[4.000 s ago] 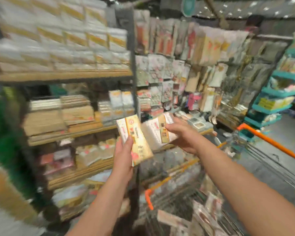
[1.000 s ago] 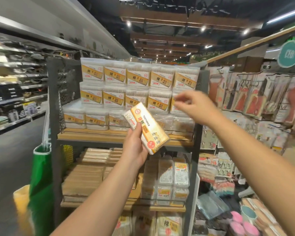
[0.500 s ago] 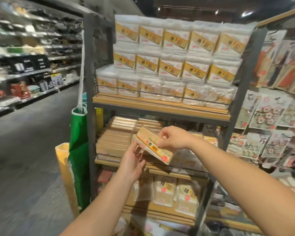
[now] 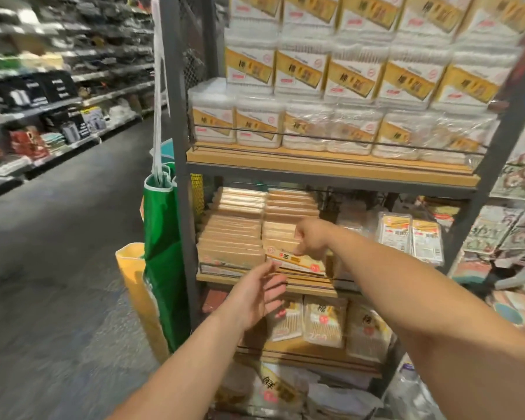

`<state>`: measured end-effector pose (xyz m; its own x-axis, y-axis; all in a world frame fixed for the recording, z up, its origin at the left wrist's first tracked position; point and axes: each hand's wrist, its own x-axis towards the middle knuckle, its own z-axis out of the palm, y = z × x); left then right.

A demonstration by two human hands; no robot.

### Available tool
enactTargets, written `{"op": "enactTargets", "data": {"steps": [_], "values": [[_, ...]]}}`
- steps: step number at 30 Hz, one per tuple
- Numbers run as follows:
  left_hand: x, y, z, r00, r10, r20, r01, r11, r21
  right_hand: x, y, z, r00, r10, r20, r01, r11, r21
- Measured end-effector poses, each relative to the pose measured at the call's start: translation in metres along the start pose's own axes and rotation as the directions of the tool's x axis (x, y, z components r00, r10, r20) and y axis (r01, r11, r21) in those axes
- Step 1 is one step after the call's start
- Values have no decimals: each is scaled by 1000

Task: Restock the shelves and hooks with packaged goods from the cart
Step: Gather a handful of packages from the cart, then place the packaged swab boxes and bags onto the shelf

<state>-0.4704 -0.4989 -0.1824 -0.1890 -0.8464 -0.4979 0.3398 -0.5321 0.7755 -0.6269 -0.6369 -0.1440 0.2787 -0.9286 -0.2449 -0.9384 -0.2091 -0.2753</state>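
Yellow-and-white toothpick pack point(image 4: 294, 260) lay flat at middle shelf point(image 4: 309, 287) front edge, label up, just beside stacked tan packs point(image 4: 234, 234), partly under fingers.

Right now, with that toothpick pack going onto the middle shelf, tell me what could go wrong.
1. The right hand holds the toothpick pack only at its top edge, and the left hand is open below it, so the pack could slip and fall.
2. The pack sits near the front edge of the middle shelf; left there, it might slide off.
3. Pushing it in could disturb the stacked packs beside it.
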Motion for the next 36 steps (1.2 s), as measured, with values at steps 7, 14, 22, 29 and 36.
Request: {"op": "enactTargets", "data": {"steps": [7, 14, 22, 29, 36], "values": [[25, -5, -14, 984, -122, 131, 103, 984, 145, -8, -4, -7, 995, 7, -99, -15, 997, -74], [28, -45, 38, 897, -239, 372, 134, 949, 287, -101, 12, -23, 955, 93, -282, -16, 964, 264], [-18, -146, 167, 677, -468, 568, 198, 859, 473, -325, 118, 32, 862, 471, -187, -266, 733, 626], [-106, -294, 261, 573, -613, 544, 97, 709, 698, -537, 190, 144, 638, 770, -6, -544, 457, 704], [-125, -420, 272, 522, -774, 359, 171, 507, 845, -666, 206, 251, 423, 884, 199, -653, 145, 743]]}}
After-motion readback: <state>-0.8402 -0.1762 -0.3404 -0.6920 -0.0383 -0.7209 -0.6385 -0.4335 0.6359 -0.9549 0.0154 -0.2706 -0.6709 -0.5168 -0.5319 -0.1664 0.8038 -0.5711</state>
